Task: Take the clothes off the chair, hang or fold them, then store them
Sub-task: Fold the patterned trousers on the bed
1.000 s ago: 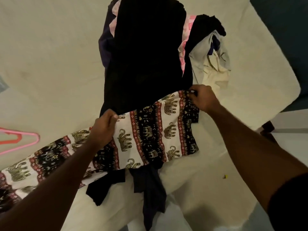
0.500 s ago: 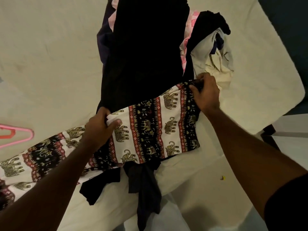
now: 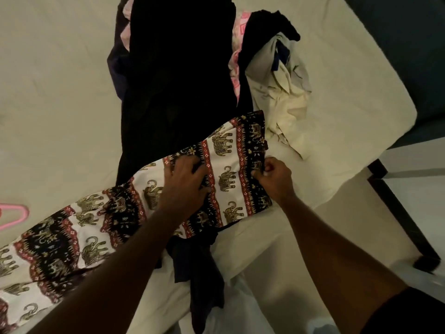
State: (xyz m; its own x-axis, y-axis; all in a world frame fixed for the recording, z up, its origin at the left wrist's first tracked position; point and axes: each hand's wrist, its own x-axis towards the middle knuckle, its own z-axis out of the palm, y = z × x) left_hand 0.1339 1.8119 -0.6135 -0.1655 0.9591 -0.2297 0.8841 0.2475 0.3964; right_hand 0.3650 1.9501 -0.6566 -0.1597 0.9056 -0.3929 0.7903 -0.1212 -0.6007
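A cream-sheeted bed filled most of the view, with a dark wall at the far right and a dark bed frame over pale floor at the near right. On it lay 1 long black garment running near to far, 1 elephant-print garment whose long axis ran from near left to far right across the black one, 1 crumpled cream cloth, and 1 pink hanger at the left edge. The left hand pressed flat, fingers spread, on the print. The right hand pinched its right edge.
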